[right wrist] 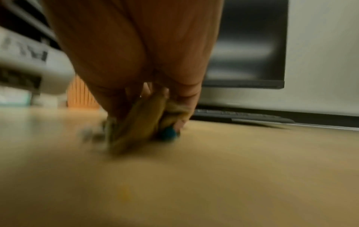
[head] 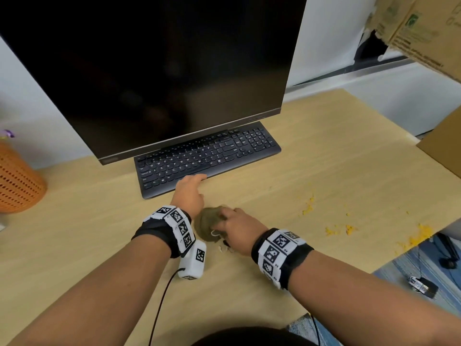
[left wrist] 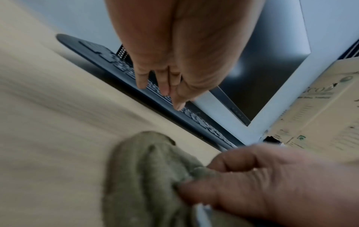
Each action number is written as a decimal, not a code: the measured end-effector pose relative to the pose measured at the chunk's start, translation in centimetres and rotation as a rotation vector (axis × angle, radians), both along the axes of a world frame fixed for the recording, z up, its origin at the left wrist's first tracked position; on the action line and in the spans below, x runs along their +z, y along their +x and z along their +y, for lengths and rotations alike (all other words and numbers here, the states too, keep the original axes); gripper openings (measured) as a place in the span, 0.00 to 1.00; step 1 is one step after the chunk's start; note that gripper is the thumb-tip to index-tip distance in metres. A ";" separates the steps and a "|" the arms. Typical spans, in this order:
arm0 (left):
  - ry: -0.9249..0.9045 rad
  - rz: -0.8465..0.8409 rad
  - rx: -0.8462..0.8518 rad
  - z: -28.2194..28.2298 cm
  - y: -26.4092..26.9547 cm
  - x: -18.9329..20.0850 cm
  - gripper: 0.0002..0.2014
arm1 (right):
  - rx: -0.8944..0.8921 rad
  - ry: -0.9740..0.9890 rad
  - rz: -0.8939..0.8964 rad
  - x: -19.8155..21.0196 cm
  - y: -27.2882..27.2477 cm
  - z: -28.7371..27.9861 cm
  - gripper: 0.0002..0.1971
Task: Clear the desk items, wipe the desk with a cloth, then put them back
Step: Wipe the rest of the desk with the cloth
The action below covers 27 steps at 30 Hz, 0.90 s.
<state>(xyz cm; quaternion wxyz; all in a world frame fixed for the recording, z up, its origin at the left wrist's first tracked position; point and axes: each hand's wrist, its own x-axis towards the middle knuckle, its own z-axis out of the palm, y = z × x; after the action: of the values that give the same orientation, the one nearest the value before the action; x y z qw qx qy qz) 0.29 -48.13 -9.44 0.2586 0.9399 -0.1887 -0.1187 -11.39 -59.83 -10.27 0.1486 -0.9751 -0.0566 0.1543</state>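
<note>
Right hand [head: 237, 227] bunches cloth [head: 207, 224] beside crosswise keyboard [head: 207, 157].

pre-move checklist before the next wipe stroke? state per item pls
1. Right hand grips the cloth: ok.
2. Cloth down on the desk: ok.
3. Left hand fingers straight at the keyboard front edge, ready to move it: ok.
4. Keyboard cleared off desk: not ok, under the monitor.
5. Yellow crumbs wiped: not ok, scattered to the right.
6. Orange basket cleared: not ok.
</note>
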 end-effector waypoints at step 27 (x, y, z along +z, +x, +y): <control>-0.014 0.243 0.023 1.6 -1.6 0.5 0.08 | -0.631 0.322 -0.140 2.3 -0.1 -3.0 0.21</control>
<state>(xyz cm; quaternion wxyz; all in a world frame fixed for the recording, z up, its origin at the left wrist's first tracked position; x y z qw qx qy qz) -1.28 -46.50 -8.98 0.2877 0.9188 -0.1461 -0.2273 -11.48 -62.81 -8.02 0.3365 -0.9169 0.2134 0.0228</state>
